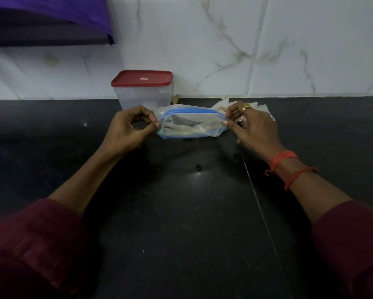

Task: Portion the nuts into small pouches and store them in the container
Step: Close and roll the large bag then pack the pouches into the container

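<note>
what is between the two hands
In the head view, a clear pouch with a blue zip strip spans the gap; the left hand and right hand each pinch one end.

Both forearms (79, 180) were extended forward from dark red sleeves (30, 244) pushed up toward the elbows. The left hand (129, 128) was curled, with thumb and forefinger pinched on one end of a pouch (189, 124). The other end was pinched by the right hand (254, 126). A ring (246, 106) was worn on a right finger, and orange threads (284, 160) were tied round the right wrist.
</note>
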